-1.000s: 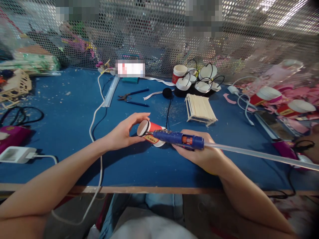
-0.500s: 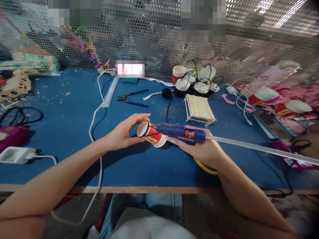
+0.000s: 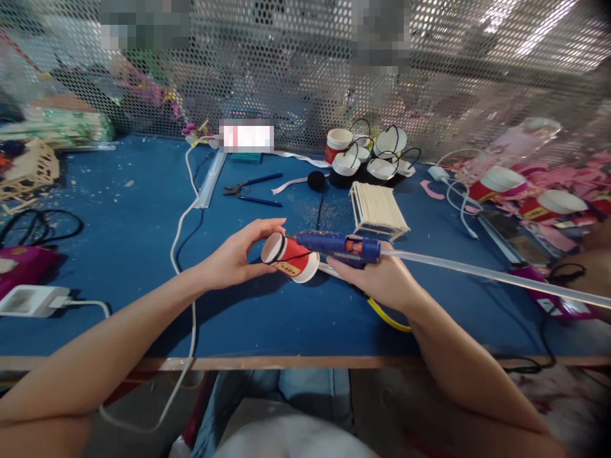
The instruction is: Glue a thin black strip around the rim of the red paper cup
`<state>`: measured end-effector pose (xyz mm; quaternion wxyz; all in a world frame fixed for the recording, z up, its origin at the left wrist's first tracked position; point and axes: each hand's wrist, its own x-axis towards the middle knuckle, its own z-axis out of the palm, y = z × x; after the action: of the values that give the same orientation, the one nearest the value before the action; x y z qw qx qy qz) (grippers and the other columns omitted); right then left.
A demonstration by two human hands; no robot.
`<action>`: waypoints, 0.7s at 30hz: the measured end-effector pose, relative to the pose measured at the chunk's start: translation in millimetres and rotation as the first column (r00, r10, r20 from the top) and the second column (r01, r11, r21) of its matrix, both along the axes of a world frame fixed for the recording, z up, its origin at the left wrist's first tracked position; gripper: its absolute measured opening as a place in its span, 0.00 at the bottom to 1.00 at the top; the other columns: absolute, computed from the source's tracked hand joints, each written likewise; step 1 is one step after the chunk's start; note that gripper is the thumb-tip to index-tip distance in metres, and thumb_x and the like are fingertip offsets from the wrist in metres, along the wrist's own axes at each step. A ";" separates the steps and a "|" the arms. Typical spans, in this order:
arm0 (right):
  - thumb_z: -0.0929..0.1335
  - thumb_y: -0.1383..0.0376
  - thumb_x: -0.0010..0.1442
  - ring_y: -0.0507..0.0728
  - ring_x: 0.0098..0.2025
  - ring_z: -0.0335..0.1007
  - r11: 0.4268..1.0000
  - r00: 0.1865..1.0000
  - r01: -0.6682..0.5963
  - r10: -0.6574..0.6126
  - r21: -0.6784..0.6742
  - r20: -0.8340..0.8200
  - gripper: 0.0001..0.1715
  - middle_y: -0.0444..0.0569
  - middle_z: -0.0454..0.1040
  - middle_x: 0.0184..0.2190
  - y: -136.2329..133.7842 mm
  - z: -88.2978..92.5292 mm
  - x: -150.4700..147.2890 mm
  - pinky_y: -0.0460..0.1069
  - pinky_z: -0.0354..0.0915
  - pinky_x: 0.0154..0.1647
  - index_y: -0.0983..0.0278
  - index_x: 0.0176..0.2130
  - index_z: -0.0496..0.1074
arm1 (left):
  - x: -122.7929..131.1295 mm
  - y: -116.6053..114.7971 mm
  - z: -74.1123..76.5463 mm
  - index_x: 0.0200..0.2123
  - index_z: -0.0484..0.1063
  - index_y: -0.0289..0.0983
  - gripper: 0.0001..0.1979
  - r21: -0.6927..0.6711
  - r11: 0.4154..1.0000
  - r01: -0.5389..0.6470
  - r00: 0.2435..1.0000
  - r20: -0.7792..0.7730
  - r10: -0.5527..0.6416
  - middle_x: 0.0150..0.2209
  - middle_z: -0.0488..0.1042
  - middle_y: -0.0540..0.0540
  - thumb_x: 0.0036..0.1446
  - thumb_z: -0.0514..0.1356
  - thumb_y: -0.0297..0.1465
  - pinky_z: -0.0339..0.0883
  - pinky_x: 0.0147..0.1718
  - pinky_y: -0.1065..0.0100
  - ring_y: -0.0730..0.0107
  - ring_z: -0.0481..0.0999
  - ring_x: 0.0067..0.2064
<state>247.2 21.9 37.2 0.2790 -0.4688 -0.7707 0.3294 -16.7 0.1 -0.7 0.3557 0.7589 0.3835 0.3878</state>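
Observation:
A red paper cup (image 3: pixel 296 259) lies tilted on its side in my left hand (image 3: pixel 238 251), whose thumb and fingers grip it near its left end. Black cord circles that end of the cup, and a strand crosses its red side. My right hand (image 3: pixel 382 277) is closed around a blue hot glue gun (image 3: pixel 329 243). The gun's nozzle points left, close to the cord at the cup; whether it touches I cannot tell. A long clear glue stick (image 3: pixel 477 272) sticks out of the gun's back. Behind the cup, the cord leads toward a black ball of cord (image 3: pixel 316 181).
Blue-handled pliers (image 3: pixel 252 189) lie beyond my hands. A small stick-built rack (image 3: pixel 379 208) stands right of them, with several cups with black cord loops (image 3: pixel 382 166) behind. A white cable (image 3: pixel 179 222) runs down the left. A phone (image 3: pixel 508 238) lies at right.
The glue gun and my right hand have shifted slightly left and up along the cup. My left hand keeps its hold on the cup. The whole view has drifted a little.

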 end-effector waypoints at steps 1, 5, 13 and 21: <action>0.69 0.57 0.53 0.51 0.21 0.65 1.000 1.000 -0.005 0.005 -0.005 -0.002 0.10 0.42 0.71 0.20 -0.1 1.1 -0.7 0.46 0.62 0.19 0.62 0.29 0.71 | -0.1 0.3 -0.5 0.60 0.57 0.47 0.35 -0.007 1.000 0.000 1.000 0.002 0.000 0.59 0.62 0.40 0.50 0.66 0.29 0.64 0.55 0.56 0.56 0.68 0.57; 0.69 0.58 0.53 0.49 0.15 0.59 0.995 0.999 -0.033 0.029 -0.095 -0.037 0.10 0.38 0.66 0.14 1.1 5.9 -2.1 0.45 0.58 0.15 0.62 0.29 0.72 | -1.0 4.0 -3.6 0.60 0.56 0.46 0.36 -0.039 0.999 -0.021 0.999 0.040 0.023 0.57 0.64 0.41 0.49 0.66 0.30 0.63 0.56 0.56 0.58 0.68 0.57; 0.71 0.54 0.51 0.52 0.24 0.68 0.990 0.988 0.138 -0.135 0.029 -0.077 0.16 0.45 0.73 0.22 28.0 17.2 16.8 0.47 0.64 0.25 0.65 0.29 0.72 | -1.6 13.3 -5.7 0.56 0.59 0.41 0.34 -0.049 0.963 -0.263 0.946 0.183 0.268 0.52 0.68 0.41 0.46 0.68 0.32 0.63 0.56 0.51 0.58 0.71 0.54; 0.65 0.48 0.55 0.57 0.24 0.70 0.827 0.797 0.486 -0.552 0.281 0.245 0.22 0.47 0.69 0.15 85.8 15.8 49.3 0.51 0.63 0.28 0.63 0.25 0.67 | -0.5 11.6 -2.6 0.57 0.58 0.38 0.36 -0.070 0.950 -0.305 0.939 0.142 0.312 0.53 0.68 0.38 0.45 0.68 0.32 0.64 0.55 0.51 0.57 0.71 0.55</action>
<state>296.5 107.8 52.9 0.2785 -0.6781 -0.6755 0.0799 -17.2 11.7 -3.3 0.3362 0.6494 0.4786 0.4860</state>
